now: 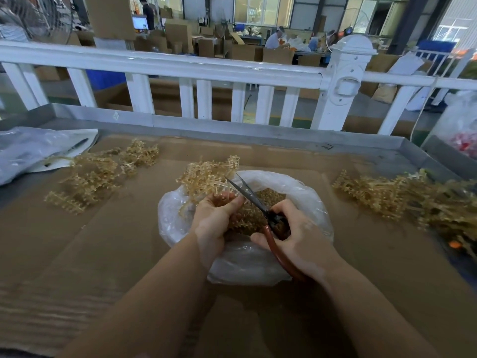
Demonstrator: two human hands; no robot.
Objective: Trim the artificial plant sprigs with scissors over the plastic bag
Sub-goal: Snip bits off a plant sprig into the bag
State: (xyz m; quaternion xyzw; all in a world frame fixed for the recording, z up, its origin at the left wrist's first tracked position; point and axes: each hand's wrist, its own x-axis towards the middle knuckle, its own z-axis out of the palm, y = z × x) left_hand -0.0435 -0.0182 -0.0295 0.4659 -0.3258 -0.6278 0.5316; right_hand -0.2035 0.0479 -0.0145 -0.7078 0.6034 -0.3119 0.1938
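Two hands are working over the clear plastic bag (304,200), which is sitting open on the brown cardboard (77,254) covering the table. My left hand (215,218) is curling its fingers around the stem end of a tan plastic sprig cluster (206,177), thumb pressing against it, so that the branching part is fanning up and away from me above the bag's far rim. My right hand (296,241) is gripping the scissors (258,202) by their reddish-brown handles, fingers wrapping through and around the loops. The blades are standing apart in a narrow V, pointing up and to the left, with their tips reaching into the cluster just beside my left fingertips (232,200).

Inside the bag, cut tan pieces (268,197) are lying in a heap (how deep, I cannot tell). A loose pile of sprigs (103,171) is lying on the cardboard to the left, well apart from the bag, and a larger pile (387,195) is spreading along the right side, blurring toward the edge. Crumpled plastic wrapping (33,151) is resting at the far left corner. A white railing (180,71) is running across behind the table's grey metal rim (232,133), with cardboard boxes (178,34) and seated workers showing beyond it.
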